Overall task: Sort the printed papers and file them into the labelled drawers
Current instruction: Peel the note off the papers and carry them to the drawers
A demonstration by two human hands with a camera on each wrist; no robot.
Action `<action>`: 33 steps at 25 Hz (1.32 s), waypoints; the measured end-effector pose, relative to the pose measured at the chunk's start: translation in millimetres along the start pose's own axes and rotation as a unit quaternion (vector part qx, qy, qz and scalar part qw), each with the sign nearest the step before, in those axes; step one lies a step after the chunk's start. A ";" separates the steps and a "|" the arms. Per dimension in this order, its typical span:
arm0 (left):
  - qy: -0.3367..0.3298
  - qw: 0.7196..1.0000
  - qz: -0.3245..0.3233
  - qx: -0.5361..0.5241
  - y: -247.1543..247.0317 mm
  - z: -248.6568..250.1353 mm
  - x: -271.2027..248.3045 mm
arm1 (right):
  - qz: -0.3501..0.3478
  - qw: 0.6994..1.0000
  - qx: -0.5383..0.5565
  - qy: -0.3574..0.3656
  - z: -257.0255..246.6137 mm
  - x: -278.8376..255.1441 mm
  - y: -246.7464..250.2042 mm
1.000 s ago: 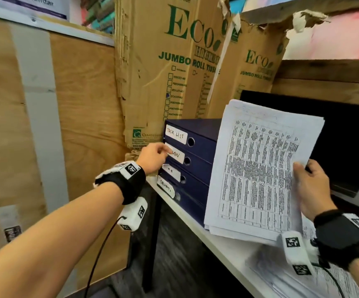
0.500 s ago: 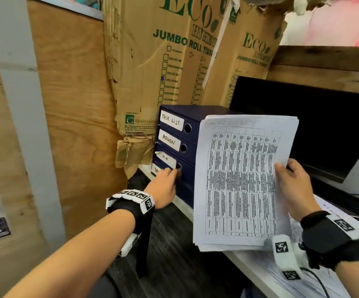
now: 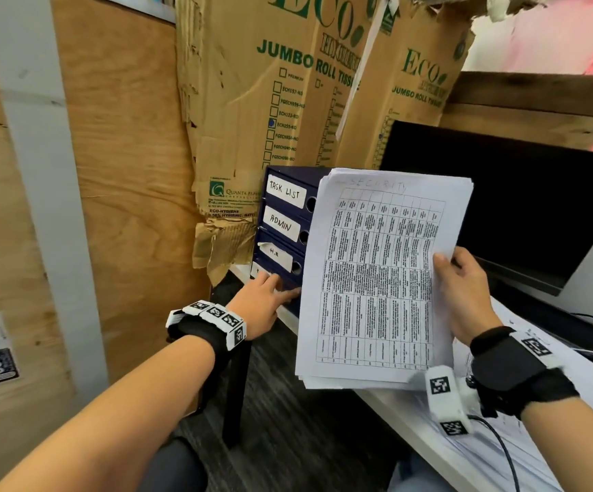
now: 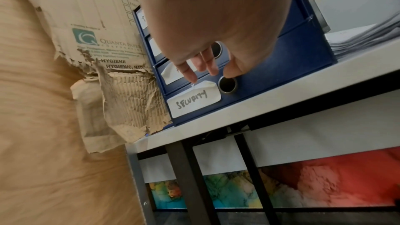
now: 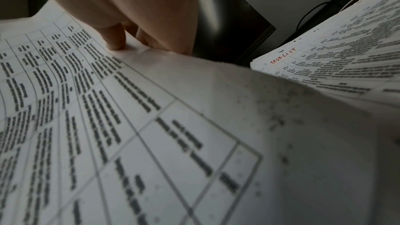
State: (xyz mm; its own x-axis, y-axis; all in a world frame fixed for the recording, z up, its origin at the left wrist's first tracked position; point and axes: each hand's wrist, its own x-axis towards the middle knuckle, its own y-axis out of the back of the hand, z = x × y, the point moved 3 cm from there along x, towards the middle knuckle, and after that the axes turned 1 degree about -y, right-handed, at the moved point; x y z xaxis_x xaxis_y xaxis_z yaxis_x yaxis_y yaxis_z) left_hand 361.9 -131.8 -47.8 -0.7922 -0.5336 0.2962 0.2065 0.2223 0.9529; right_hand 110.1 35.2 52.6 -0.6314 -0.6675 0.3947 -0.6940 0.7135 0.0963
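A dark blue drawer unit (image 3: 289, 218) stands at the desk's left end with white labels TASK LIST, ADMIN, H.R and, lowest, SECURITY (image 4: 193, 101). My left hand (image 3: 270, 292) reaches to the lowest drawer (image 4: 266, 81), fingers extended; its fingertips (image 4: 192, 78) sit at the drawer's top edge just above the label and the round finger hole (image 4: 227, 84). My right hand (image 3: 465, 289) grips a stack of printed table sheets (image 3: 380, 278) by its right edge, held upright, with SECURITY handwritten faintly on top. All drawers look closed.
More printed sheets (image 5: 346, 54), one marked TASKLIST in red, lie on the white desk (image 4: 281, 98) to the right. A black monitor (image 3: 500, 207) stands behind. Torn ECO cardboard boxes (image 3: 270, 101) lean against the plywood wall (image 3: 128, 172). Cables trail at the right.
My left hand has dropped from the ADMIN label down past H.R to the lowest drawer. The stack in my right hand has tilted more upright and my view has lowered.
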 end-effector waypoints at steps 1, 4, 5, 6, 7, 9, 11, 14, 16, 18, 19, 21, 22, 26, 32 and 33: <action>0.000 1.000 -0.008 0.009 1.5 1.6 2.0 | -0.002 1.000 0.003 0.000 -1.8 -1.9 -4.0; 0.049 0.998 -0.043 0.019 8.2 4.6 11.5 | -0.021 1.000 0.001 0.014 -9.7 -11.2 -20.5; 0.080 0.995 -0.057 -0.031 10.4 2.2 12.7 | -0.027 0.999 -0.011 0.023 -12.3 -13.6 -25.8; 0.110 0.990 -0.073 -0.059 11.2 -1.3 15.0 | -0.033 0.999 -0.023 0.032 -14.8 -15.3 -30.8; 0.125 0.986 -0.082 -0.077 11.7 -5.4 16.5 | -0.037 0.998 -0.028 0.037 -16.7 -16.0 -34.5; 0.102 0.991 -0.076 -0.043 21.0 -8.7 15.9 | -0.039 0.997 -0.036 0.049 -20.8 -14.9 -40.0; 0.021 0.996 -0.089 0.004 26.6 -4.9 10.4 | -0.038 0.993 -0.077 0.077 -23.2 -13.9 -43.2; 0.010 0.987 -0.107 -0.119 30.0 -18.6 -14.3 | -0.034 0.978 -0.155 0.136 -28.5 -21.5 -51.6; 0.019 0.980 -0.122 -0.155 36.5 -28.3 -34.9 | -0.028 0.968 -0.187 0.168 -32.8 -26.4 -56.8; 0.034 0.966 -0.149 -0.208 45.2 -37.4 -53.5 | -0.019 0.964 -0.200 0.177 -36.1 -27.1 -58.1; 0.050 0.955 -0.165 -0.240 52.7 -43.3 -59.0 | -0.015 0.962 -0.207 0.176 -37.6 -26.8 -57.5; 0.085 0.941 -0.206 -0.256 67.5 -50.8 -70.3 | -0.005 0.961 -0.218 0.168 -40.7 -28.3 -59.3; 0.101 0.936 -0.225 -0.250 73.1 -55.0 -74.4 | 0.000 0.962 -0.218 0.165 -43.6 -30.6 -62.0; 0.174 0.892 -0.303 -0.285 91.1 -60.2 -94.8 | 0.025 0.980 -0.162 0.113 -53.0 -37.4 -79.8; 0.221 0.769 -0.207 -0.562 120.0 -75.6 -134.6 | 0.055 0.997 0.037 0.036 -50.0 -75.4 -135.1; 0.237 0.786 -0.183 -0.542 123.9 -83.5 -139.7 | 0.043 0.999 0.011 0.030 -45.4 -79.2 -142.9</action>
State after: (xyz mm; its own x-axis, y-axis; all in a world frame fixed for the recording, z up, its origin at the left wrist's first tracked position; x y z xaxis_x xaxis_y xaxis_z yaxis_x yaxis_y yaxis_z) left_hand 546.1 -97.9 34.4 -0.6630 -0.7004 -0.2644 0.5849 -0.7050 0.4010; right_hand 275.0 -4.3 49.1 -0.6671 -0.5900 0.4548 -0.6466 0.7618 0.0396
